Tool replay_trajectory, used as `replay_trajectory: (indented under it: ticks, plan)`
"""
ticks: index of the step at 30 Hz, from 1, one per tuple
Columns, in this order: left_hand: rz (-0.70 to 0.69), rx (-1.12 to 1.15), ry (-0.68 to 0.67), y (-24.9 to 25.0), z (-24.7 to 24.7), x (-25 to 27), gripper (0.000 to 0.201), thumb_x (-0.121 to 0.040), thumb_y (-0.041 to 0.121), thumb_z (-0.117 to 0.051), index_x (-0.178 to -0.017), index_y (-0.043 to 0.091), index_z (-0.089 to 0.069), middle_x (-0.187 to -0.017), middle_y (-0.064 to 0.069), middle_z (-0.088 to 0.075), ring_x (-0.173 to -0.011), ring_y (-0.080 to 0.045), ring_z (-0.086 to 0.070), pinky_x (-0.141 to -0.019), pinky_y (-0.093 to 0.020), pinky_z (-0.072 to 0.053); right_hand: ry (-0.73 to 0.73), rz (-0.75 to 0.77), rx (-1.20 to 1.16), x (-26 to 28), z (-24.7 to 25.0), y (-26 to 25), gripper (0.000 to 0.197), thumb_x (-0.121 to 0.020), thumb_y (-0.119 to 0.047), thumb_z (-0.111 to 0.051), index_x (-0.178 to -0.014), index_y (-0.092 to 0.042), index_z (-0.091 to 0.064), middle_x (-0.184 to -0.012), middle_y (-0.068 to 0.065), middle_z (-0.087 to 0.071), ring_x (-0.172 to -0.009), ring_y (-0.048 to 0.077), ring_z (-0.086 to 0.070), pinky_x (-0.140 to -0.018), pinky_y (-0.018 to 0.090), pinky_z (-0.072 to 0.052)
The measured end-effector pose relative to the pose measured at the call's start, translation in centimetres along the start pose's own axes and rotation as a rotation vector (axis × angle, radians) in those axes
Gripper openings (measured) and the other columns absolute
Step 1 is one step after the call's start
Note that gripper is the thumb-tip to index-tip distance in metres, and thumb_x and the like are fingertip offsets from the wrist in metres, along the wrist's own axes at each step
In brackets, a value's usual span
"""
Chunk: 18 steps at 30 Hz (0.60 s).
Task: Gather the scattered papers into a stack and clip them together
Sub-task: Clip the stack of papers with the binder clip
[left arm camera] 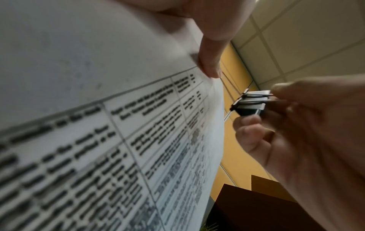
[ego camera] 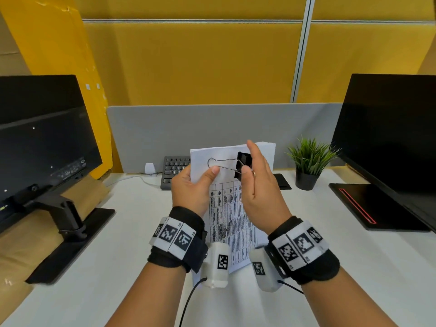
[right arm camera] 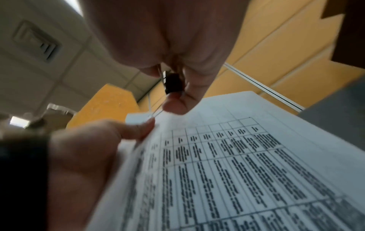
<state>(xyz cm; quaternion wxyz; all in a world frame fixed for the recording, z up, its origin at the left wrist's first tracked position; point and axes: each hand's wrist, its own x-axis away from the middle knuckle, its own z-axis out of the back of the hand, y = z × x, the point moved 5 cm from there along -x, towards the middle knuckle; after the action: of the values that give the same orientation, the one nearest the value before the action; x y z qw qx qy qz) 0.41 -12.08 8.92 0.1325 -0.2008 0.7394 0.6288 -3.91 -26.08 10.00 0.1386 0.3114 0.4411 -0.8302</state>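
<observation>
A stack of white printed papers with tables stands upright above the desk. My left hand grips its left edge, thumb pressed on the front sheet. My right hand pinches a black binder clip between thumb and fingers in front of the stack's upper part; its silver wire handles point left toward my left thumb. In the left wrist view the clip hangs apart from the paper edge. The right wrist view shows the clip above the papers.
A black monitor on a stand is at the left, another black monitor at the right. A keyboard, a small potted plant and a grey divider stand behind the papers on the white desk.
</observation>
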Motion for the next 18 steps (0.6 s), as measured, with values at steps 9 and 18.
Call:
replay_trajectory:
  ticks: [9,18]
  plan:
    - [0.039,0.051,-0.046,0.1,-0.1,-0.5,0.016,-0.084,0.004,-0.067,-0.082,0.02,-0.066,-0.078,0.006,-0.07,-0.064,0.001,-0.067,-0.062,-0.02,-0.056,-0.202,0.002,-0.444,0.6,1.2,-0.1,0.041,-0.093,-0.046,-0.042,-0.13,-0.027,-0.043,-0.1,0.011,-0.054,-0.077,0.021,-0.061,-0.072,0.034,-0.051]
    - [0.018,0.042,-0.091,1.5,-0.3,-0.4,0.018,-0.085,0.002,-0.066,-0.074,0.017,-0.064,-0.061,0.01,-0.067,-0.056,0.002,-0.062,-0.052,-0.013,-0.048,-0.113,0.168,-0.306,0.4,0.8,-2.8,0.03,-0.099,-0.023,-0.035,-0.127,-0.028,-0.041,-0.13,0.004,-0.041,-0.076,0.012,-0.064,-0.07,0.022,-0.052]
